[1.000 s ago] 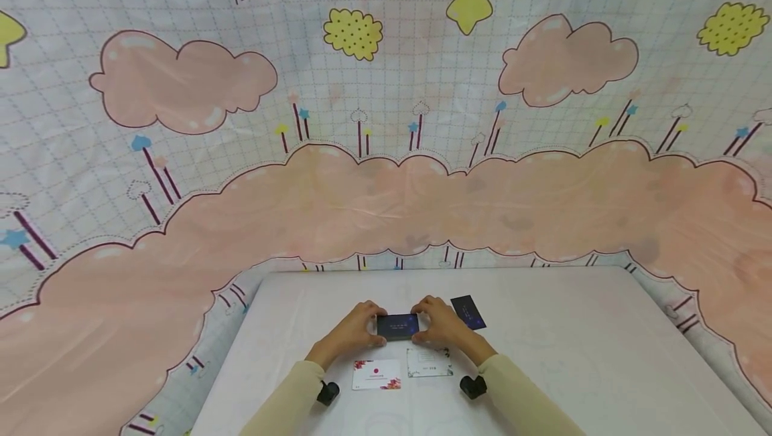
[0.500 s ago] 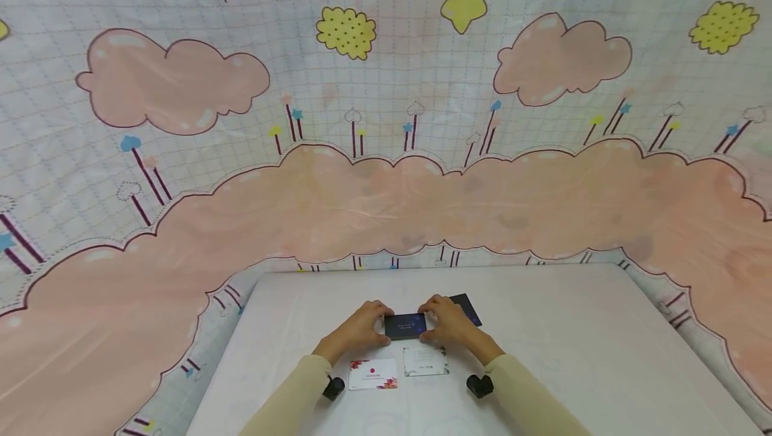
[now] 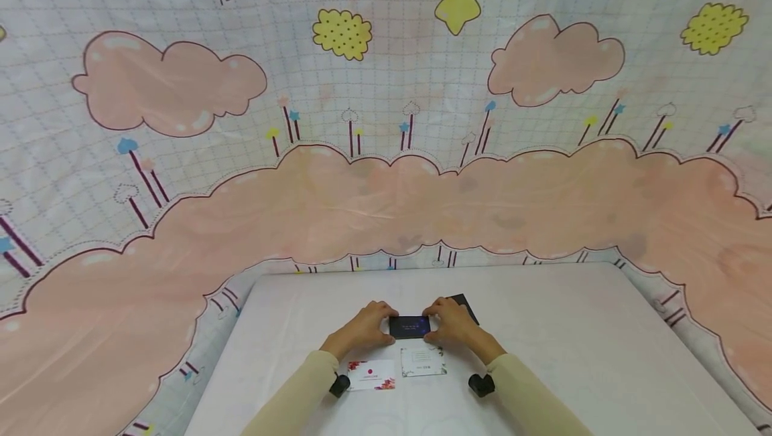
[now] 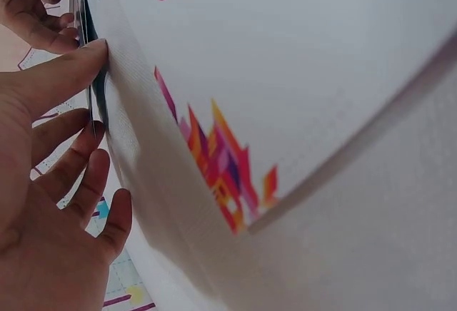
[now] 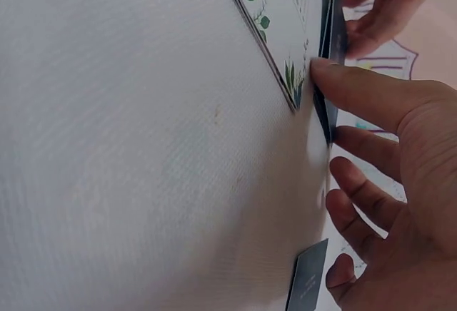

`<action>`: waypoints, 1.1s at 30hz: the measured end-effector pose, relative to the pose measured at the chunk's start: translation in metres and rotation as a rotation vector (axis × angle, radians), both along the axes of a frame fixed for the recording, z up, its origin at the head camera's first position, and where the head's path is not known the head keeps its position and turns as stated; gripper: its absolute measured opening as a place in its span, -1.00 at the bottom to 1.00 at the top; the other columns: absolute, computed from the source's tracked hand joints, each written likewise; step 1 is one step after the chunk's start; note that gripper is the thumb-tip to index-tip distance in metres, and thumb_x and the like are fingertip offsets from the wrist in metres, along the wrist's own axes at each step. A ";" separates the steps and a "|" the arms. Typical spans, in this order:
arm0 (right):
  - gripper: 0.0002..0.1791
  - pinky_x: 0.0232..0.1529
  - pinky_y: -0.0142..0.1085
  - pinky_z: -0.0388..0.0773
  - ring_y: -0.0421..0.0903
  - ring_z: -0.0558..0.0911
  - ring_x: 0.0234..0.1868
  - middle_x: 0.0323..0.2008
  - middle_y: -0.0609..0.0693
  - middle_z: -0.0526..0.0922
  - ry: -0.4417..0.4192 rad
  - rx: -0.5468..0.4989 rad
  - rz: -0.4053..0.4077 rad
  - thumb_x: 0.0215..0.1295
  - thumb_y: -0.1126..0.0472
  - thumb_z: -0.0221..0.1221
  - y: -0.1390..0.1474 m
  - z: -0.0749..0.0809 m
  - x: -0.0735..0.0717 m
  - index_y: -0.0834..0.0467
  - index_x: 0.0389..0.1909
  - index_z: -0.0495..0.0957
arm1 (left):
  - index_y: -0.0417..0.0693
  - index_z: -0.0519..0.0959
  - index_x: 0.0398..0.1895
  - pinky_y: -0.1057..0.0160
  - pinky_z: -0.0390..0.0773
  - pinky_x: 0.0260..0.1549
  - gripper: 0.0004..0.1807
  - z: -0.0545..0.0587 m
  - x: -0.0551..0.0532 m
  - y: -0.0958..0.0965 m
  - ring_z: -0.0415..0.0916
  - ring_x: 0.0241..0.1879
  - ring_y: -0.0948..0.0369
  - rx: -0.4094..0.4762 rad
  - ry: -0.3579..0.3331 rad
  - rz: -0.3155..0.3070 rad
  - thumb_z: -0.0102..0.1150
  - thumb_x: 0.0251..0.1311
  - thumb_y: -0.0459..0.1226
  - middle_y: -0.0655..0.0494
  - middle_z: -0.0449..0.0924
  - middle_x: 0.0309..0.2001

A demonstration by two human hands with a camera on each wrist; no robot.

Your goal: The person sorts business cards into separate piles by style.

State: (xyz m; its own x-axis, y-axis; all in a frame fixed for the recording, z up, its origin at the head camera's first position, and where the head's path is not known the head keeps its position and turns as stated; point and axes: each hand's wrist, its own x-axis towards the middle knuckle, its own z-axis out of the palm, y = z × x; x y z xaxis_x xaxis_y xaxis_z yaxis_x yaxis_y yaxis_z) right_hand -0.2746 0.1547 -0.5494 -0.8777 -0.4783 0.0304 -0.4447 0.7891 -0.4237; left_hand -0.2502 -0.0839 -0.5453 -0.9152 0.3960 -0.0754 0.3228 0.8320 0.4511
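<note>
Between both hands a small stack of dark business cards (image 3: 410,327) is held lengthwise, its printed face with blue specks showing in the head view. My left hand (image 3: 366,326) pinches the left end between thumb and fingers; my right hand (image 3: 447,322) does the same at the right end. Seen nearly edge-on in the right wrist view, the dark cards (image 5: 330,61) show small gaps between layers. Another dark card (image 3: 469,307) lies behind the right hand, which partly hides it. Closer to me are a white card with red flowers (image 3: 370,374) and a white card with green leaves (image 3: 423,361).
A white-covered table (image 3: 555,342) carries the cards. Behind it hangs a cloth (image 3: 386,208) printed with clouds and stars. Black wrist cameras (image 3: 481,385) sit under both forearms. In the right wrist view the leafy card lies as a thin stack.
Both hands have shifted slightly to the right with the dark cards between them. The right hand now covers more of the other dark card. The whole view has drifted a little.
</note>
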 end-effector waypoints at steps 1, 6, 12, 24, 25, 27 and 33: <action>-0.49 0.19 0.13 0.36 0.07 0.48 0.14 -0.03 -0.01 0.58 -0.001 0.004 -0.003 -0.05 0.00 0.50 0.000 0.000 0.000 0.01 -0.02 0.67 | 0.01 0.54 0.20 -0.04 0.39 0.29 -0.40 0.000 0.000 0.000 0.39 0.21 0.05 0.001 0.001 -0.001 0.44 0.04 -0.11 0.08 0.50 0.18; -0.48 0.21 0.13 0.34 0.08 0.47 0.15 -0.03 -0.01 0.58 -0.014 0.002 -0.014 -0.04 0.00 0.49 0.001 0.001 0.001 0.00 0.00 0.67 | 0.02 0.50 0.25 -0.01 0.40 0.30 -0.35 0.000 0.000 0.000 0.39 0.20 0.09 0.012 -0.007 0.012 0.45 0.04 -0.11 0.10 0.51 0.18; -0.48 0.28 0.17 0.29 0.10 0.45 0.21 -0.01 -0.01 0.58 -0.026 -0.007 -0.030 -0.01 -0.01 0.47 0.002 0.000 0.003 0.01 0.03 0.66 | 0.01 0.50 0.24 -0.02 0.36 0.34 -0.36 0.000 0.001 0.000 0.37 0.27 0.06 0.032 -0.010 0.021 0.45 0.04 -0.13 0.08 0.50 0.20; -0.54 0.19 0.15 0.38 0.12 0.52 0.14 0.00 0.05 0.60 0.075 -0.129 -0.035 0.03 0.09 0.45 0.004 0.006 0.015 0.07 -0.01 0.64 | -0.06 0.49 0.23 -0.06 0.47 0.20 -0.38 0.000 0.009 -0.014 0.50 0.14 0.04 0.155 0.035 0.054 0.43 0.07 -0.18 0.04 0.54 0.16; -0.55 0.19 0.15 0.38 0.12 0.53 0.13 0.00 0.05 0.60 0.086 -0.146 -0.040 0.04 0.10 0.45 0.004 0.007 0.017 0.07 -0.02 0.64 | -0.07 0.49 0.23 -0.06 0.47 0.20 -0.39 0.001 0.011 -0.015 0.50 0.14 0.03 0.164 0.047 0.049 0.42 0.07 -0.18 0.03 0.53 0.16; -0.57 0.20 0.17 0.37 0.13 0.53 0.13 0.00 0.06 0.60 0.103 -0.196 -0.055 0.04 0.12 0.45 0.006 0.010 0.020 0.08 -0.03 0.64 | -0.07 0.49 0.23 -0.07 0.48 0.18 -0.40 0.004 0.014 -0.016 0.50 0.15 0.03 0.180 0.060 0.048 0.41 0.10 -0.17 0.04 0.53 0.17; -0.60 0.10 0.15 0.42 0.12 0.57 0.07 -0.03 0.05 0.62 0.206 -0.254 -0.086 0.02 0.15 0.46 0.014 0.015 0.029 0.06 -0.08 0.65 | -0.02 0.47 0.26 -0.03 0.50 0.18 -0.42 0.015 0.021 -0.014 0.50 0.17 0.08 0.183 0.111 0.029 0.34 0.17 -0.11 0.11 0.50 0.22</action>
